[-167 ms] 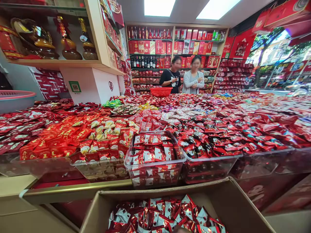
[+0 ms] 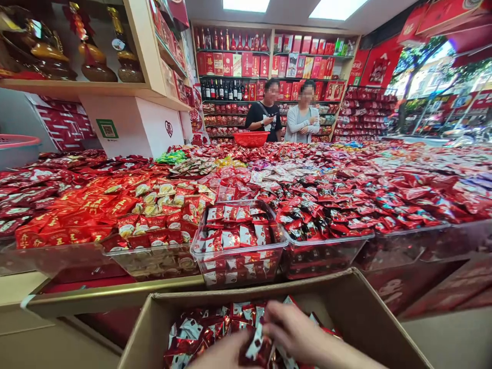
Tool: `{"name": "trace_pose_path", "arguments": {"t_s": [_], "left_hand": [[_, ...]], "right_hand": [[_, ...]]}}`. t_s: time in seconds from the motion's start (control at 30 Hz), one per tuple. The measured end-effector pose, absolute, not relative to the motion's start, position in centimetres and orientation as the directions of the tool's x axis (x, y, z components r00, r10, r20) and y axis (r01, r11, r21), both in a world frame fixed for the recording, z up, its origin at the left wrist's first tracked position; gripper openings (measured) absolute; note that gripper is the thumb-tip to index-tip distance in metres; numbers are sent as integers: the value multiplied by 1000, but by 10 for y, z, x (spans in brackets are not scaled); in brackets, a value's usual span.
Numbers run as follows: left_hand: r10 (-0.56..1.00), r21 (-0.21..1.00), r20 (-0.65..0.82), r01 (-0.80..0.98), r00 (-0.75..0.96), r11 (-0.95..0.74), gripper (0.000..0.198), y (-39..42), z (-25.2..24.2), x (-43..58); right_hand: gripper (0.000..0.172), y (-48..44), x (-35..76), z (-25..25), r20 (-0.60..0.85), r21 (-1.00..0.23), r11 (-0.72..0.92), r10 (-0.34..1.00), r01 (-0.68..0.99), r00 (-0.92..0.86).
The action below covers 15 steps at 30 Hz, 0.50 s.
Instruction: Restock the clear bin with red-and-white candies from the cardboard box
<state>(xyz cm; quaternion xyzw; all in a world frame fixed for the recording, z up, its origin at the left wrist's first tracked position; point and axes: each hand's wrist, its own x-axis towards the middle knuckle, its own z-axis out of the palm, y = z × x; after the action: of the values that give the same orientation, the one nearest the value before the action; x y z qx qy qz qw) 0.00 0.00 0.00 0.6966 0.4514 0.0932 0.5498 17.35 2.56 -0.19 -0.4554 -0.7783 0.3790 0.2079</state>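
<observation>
Both my hands reach into an open cardboard box [image 2: 374, 312] heaped with wrapped candies [image 2: 190, 328] in red and white foil. My right hand [image 2: 290, 328] has its fingers curled against a red-and-white candy packet [image 2: 254, 344]. Close by on the other side of that packet is my left hand [image 2: 226, 351], smeared by motion, its fingertips hidden among the packets. Just behind the box stands a clear plastic bin [image 2: 240, 251], where the same kind of candies [image 2: 230, 238] lie in neat rows.
Neighbouring clear bins [image 2: 326, 251] hold heaps of red packets, with durian candies [image 2: 157, 220] to the left. A red basket [image 2: 250, 139] sits at the back of the display. Two people [image 2: 265, 115] stand behind it, before shelves of bottles and boxes.
My two hands have come into view from below and entered the candies in the box. The camera view has shifted slightly, so the display sits a little higher and further left.
</observation>
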Motion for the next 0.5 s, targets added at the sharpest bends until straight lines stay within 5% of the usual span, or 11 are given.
{"name": "trace_pose_path", "arguments": {"t_s": [0.2,0.5], "left_hand": [[748,936,-326,87,578,340,26,-1,16,12],[745,903,-308,-66,591,425,23,-9,20,15]], "right_hand": [[22,27,180,17,-32,-982,47,915,185,-403],[28,26,181,16,-171,-979,-200,886,-24,-431]]}}
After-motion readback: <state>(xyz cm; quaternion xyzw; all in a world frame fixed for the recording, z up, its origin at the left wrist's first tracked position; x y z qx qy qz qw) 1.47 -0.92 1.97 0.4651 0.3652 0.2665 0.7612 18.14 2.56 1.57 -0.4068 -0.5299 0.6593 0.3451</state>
